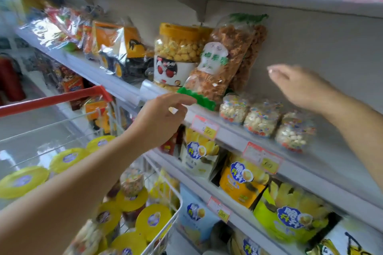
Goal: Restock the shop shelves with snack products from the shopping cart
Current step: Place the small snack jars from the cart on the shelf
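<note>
The shopping cart (174, 207), with its red handle (51, 99), stands at the left and holds yellow-lidded tubs (68, 158). Over it the left hand (161, 118) reaches up to the shelf (342, 151), fingers half curled, forefinger against the green strip (199, 100) of a bag of brown fried snack (219, 62); whether it pinches the strip cannot be told. Three small snack packs (262, 118) sit in a row just beside the bag on the shelf. The right hand (300, 87) hovers above them, blurred, fingers spread, holding nothing.
</note>
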{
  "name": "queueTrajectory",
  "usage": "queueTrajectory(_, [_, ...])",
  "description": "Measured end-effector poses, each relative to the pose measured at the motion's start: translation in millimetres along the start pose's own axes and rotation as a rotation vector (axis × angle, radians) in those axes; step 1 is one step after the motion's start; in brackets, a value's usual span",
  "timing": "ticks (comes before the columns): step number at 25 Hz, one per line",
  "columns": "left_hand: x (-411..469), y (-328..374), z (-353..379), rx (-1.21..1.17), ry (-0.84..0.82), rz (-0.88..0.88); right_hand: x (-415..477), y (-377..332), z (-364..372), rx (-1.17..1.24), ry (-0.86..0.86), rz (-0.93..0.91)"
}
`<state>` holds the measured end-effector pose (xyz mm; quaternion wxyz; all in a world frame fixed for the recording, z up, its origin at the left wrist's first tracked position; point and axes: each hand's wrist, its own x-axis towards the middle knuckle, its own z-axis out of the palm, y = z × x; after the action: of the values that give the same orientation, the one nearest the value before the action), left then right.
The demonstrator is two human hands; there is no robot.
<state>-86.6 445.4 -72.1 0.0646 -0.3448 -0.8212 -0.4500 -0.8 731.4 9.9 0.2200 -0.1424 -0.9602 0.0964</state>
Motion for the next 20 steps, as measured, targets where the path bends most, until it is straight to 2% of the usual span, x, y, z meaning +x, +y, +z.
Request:
queueTrajectory(1, [-9.2, -11.7, -10.9, 0.016, -0.033, -0.025, -6.0, -24.5, 5.3, 0.082, 0.095, -0.101])
queueTrajectory(2, [-20.1, -23.5, -22.2, 0.042, -0.080, -0.050, -15.6, -52.9, 11.8, 0.189, 0.120, -0.197])
queueTrajectory(3, [-33.2, -36.0, -33.5, 0.062, -0.137, -0.090, -24.2, -77.0, 23.1, 0.280, 0.064, -0.277])
queueTrajectory(4, [-48.0, -50.4, -45.3, 0.095, -0.192, -0.146, -35.3, -102.5, 37.5, 0.346, -0.051, -0.349])
queueTrajectory(6, [-78.7, -82.9, -67.5, 0.204, -0.268, -0.297, -58.4, -144.9, 75.5, 0.412, -0.385, -0.432])
queueTrajectory(8, [-112.7, -111.5, -86.7, 0.272, -0.304, -0.400, -82.2, -177.7, 119.6, 0.374, -0.700, -0.497])
queueTrajectory(11, [-158.6, -137.7, -104.2, 0.291, -0.384, -0.500, -120.4, -220.5, 182.6, 0.260, -1.024, -0.587])
queueTrajectory(12, [-168.1, -141.8, -106.6, 0.341, -0.406, -0.532, -132.0, -233.7, 199.0, 0.229, -1.081, -0.595])
queueTrajectory(17, [-183.4, -151.2, -103.8, 0.445, -0.466, -0.552, -162.7, -270.1, 256.2, 0.061, -0.967, -0.574])
queueTrajectory(20, [-179.5, -146.4, -101.5, 0.429, -0.492, -0.586, -158.0, -260.0, 260.3, 0.272, -0.901, -0.451])
